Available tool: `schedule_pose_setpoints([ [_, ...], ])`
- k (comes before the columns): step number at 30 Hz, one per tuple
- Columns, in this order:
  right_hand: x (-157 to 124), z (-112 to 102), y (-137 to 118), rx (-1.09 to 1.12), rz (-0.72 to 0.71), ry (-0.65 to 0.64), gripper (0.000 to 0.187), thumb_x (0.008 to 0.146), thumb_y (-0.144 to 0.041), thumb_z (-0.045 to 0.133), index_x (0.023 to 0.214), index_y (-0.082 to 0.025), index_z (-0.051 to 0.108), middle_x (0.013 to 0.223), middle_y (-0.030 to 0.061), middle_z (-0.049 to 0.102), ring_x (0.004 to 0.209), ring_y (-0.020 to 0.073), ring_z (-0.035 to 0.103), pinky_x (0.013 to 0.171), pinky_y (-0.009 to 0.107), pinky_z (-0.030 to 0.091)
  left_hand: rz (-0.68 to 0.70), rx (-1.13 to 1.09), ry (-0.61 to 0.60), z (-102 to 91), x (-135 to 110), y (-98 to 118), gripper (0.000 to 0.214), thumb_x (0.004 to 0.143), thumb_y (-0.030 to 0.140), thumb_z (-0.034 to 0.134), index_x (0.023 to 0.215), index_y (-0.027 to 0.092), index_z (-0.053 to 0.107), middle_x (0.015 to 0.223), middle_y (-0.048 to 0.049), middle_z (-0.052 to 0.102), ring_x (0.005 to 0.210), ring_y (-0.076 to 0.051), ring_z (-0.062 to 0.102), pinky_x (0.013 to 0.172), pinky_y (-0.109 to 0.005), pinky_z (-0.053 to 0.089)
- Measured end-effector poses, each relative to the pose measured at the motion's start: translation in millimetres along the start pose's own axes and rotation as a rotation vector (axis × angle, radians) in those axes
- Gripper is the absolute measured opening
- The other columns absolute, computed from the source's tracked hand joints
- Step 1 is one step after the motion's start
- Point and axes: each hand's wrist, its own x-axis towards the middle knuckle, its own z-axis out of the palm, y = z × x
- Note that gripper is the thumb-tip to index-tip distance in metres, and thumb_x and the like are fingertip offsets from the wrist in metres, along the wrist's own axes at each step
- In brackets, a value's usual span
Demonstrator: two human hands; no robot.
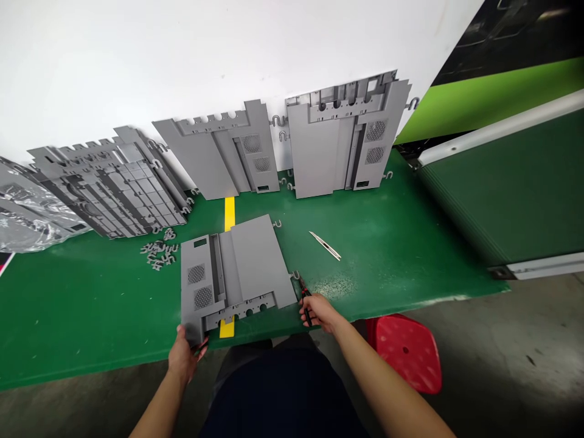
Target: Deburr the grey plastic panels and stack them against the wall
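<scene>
A grey moulded plastic panel (255, 255) with two vent grilles lies on the green table in front of me. My left hand (183, 356) grips its near left corner, thumb on top and fingers below. In my right hand (318, 311) is a pair of cutting pliers (306, 301), held at the panel's near right corner. The plier tips are at a small hook-shaped plastic tab (295, 275) that sticks out from the panel's right edge. A second such tab (277, 224) juts from the same edge farther back.
Several similar panels (314, 152) lean upright against the white wall. A pile of loose hook-shaped pieces (159, 248) lies left of the panel, and a utility knife (325, 246) to its right. A red stool (406, 353) stands below the table edge; a green conveyor belt (515, 182) is at right.
</scene>
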Motion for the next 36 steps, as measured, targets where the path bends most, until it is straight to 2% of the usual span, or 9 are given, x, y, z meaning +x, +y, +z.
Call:
schedule_pose_setpoints([
  [3,-7.4,2.1,7.3,-0.105,-0.026,0.093,0.012,0.082,-0.02,0.055,0.093,-0.019,0.059,0.084,0.0054,0.067,0.068,0.0174,0.066,0.058,0.028,0.05,-0.016,-0.056,0.005,2.6,-4.0,5.0,0.046,0.101,0.05,0.051,0.142,0.029,0.049,0.132,-0.0129,0.067,0.064,-0.018,0.07,0.06,-0.036,0.059],
  [7,-16.8,0.5,11.4,-0.321,-0.096,0.197,0.009,0.079,-0.02,0.058,0.087,-0.019,0.061,0.091,0.0117,0.072,0.087,0.0269,0.069,0.071,0.033,0.048,-0.011,-0.059,0.022,4.8,-5.9,7.0,0.045,0.1,0.049,0.052,0.141,0.029,0.05,0.127,-0.0116,0.068,0.063,-0.018,0.07,0.06,-0.037,0.059],
  [13,-8.6,12.6,-12.7,-0.483,-0.14,0.235,0.028,0.078,-0.024,0.058,0.104,-0.016,0.068,0.111,0.0203,0.076,0.107,0.0363,0.07,0.086,0.038,0.048,0.002,-0.054,0.036,6.7,-3.5,5.1,0.046,0.1,0.047,0.055,0.139,0.025,0.051,0.128,-0.0124,0.067,0.058,-0.018,0.069,0.055,-0.037,0.058],
  [16,-5.9,15.0,-19.4,-0.511,-0.137,0.235,0.03,0.08,-0.025,0.057,0.106,-0.015,0.069,0.113,0.0213,0.076,0.108,0.0366,0.071,0.086,0.038,0.049,0.011,-0.05,0.031,7.2,-4.1,5.1,0.044,0.1,0.046,0.055,0.137,0.023,0.052,0.128,-0.0134,0.067,0.058,-0.018,0.069,0.053,-0.036,0.058],
  [20,-7.5,12.7,-18.4,-0.532,-0.132,0.228,0.03,0.082,-0.027,0.055,0.107,-0.016,0.069,0.11,0.0184,0.077,0.104,0.035,0.072,0.081,0.037,0.049,0.0,-0.057,0.048,7.5,-4.9,5.0,0.044,0.099,0.047,0.056,0.136,0.022,0.051,0.129,-0.0147,0.066,0.061,-0.019,0.07,0.054,-0.037,0.059],
  [27,3.6,12.3,-26.6,-0.545,-0.182,0.227,0.03,0.083,-0.028,0.056,0.108,-0.018,0.07,0.109,0.0159,0.078,0.105,0.0322,0.072,0.081,0.034,0.048,-0.008,-0.054,0.038,7.1,-1.4,6.9,0.04,0.1,0.051,0.052,0.132,0.026,0.053,0.118,-0.0106,0.069,0.064,-0.02,0.07,0.057,-0.037,0.058],
  [36,8.6,24.5,-22.8,-0.546,-0.235,0.286,0.021,0.086,-0.028,0.055,0.1,-0.021,0.069,0.101,0.011,0.077,0.098,0.028,0.07,0.081,0.032,0.047,-0.017,-0.068,0.054,6.5,-0.7,11.2,0.041,0.098,0.052,0.054,0.132,0.029,0.053,0.12,-0.0092,0.067,0.067,-0.019,0.07,0.065,-0.042,0.06],
])
